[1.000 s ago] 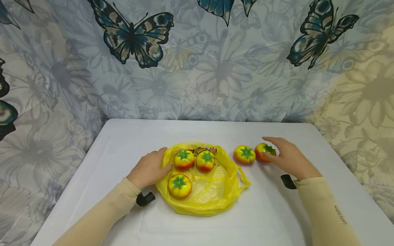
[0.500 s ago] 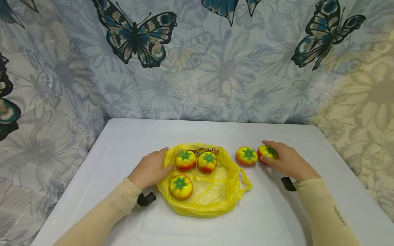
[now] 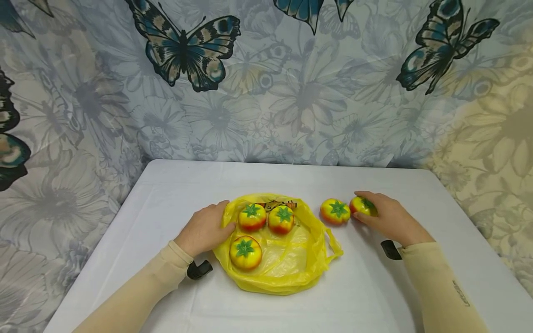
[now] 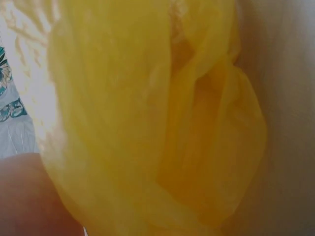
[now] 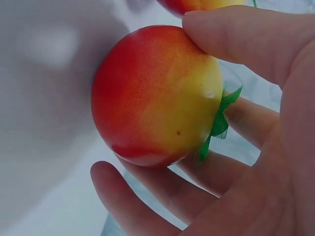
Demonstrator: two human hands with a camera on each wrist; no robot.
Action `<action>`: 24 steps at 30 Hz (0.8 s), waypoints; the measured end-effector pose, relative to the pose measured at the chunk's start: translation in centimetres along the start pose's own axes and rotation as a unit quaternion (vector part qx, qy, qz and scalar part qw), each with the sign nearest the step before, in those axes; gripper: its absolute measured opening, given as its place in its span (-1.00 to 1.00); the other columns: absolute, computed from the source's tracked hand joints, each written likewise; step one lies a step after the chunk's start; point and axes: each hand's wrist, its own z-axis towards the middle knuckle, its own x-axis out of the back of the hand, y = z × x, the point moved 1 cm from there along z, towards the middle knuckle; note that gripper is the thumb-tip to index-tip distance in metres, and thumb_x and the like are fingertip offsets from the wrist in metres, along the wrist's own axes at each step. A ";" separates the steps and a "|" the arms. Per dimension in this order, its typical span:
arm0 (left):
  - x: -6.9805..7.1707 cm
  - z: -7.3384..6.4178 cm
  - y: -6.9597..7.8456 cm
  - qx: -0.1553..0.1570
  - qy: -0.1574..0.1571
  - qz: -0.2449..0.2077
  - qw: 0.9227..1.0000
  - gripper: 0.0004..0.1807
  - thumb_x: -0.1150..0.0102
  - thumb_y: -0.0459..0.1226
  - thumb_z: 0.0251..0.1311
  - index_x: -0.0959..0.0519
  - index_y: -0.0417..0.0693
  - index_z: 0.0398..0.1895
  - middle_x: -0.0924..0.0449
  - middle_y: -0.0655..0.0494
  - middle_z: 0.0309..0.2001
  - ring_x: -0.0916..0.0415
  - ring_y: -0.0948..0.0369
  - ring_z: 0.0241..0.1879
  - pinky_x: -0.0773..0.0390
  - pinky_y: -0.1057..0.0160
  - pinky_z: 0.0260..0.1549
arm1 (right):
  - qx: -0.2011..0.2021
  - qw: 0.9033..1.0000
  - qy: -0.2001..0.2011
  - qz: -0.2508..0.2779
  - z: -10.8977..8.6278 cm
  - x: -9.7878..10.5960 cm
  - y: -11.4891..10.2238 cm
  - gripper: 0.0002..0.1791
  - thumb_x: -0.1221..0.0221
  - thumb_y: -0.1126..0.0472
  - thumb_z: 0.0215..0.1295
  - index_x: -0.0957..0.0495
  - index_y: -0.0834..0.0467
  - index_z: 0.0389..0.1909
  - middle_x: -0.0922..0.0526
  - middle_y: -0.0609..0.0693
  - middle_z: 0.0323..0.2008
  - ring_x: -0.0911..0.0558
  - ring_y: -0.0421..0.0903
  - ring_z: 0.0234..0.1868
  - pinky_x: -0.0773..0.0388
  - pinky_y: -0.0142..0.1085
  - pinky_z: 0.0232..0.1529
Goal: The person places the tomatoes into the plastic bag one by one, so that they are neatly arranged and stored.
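A yellow plastic bag (image 3: 287, 273) lies spread on the white table with its mouth facing up. Three red-and-yellow toy tomatoes with green leaf tops sit in it, one of them a front tomato (image 3: 245, 253). At the bag's left rim my left hand (image 3: 205, 230) pinches the plastic, thumb on the inner side. Bag folds (image 4: 123, 118) fill most of the left wrist view. To the right of the bag, my right hand (image 3: 389, 218) grips a toy tomato (image 5: 152, 98) between thumb and fingers. Another tomato (image 3: 335, 211) rests just left of that hand.
The white table (image 3: 208, 178) reaches back to a wall cloth (image 3: 304, 106) printed with butterflies and flowers. A loose bag handle (image 3: 335, 247) sticks out to the right, toward the right forearm. Black wrist cameras sit under both wrists.
My right thumb and fingers have closed in round the far-right tomato, from a wider spread a second ago. The left hand keeps its place on the bag; the head view has shifted slightly.
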 end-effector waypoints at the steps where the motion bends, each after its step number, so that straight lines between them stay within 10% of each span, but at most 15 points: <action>1: 0.0 0.0 0.0 0.000 0.000 0.000 1.000 -0.27 -0.20 -0.07 0.50 -0.36 -0.31 0.57 -0.66 -0.33 0.29 -0.67 -0.20 0.22 -0.65 -0.23 0.26 | -0.001 1.000 0.001 -0.001 -0.1 0.1 0.0 -0.19 -0.35 -0.12 0.48 -0.37 0.19 0.59 -0.51 0.42 0.45 -0.45 0.52 0.43 -0.34 0.48 0.41; 24: 0.0 0.2 0.1 0.008 -0.003 0.006 1.000 -0.26 -0.21 -0.03 0.50 -0.36 -0.27 0.58 -0.67 -0.29 0.28 -0.68 -0.15 0.20 -0.65 -0.18 0.26 | 0.040 0.996 0.073 -0.024 -2.7 3.3 -5.2 -0.20 -0.39 -0.01 0.46 -0.35 0.06 0.63 -0.47 0.36 0.46 -0.55 0.48 0.33 -0.51 0.45 0.24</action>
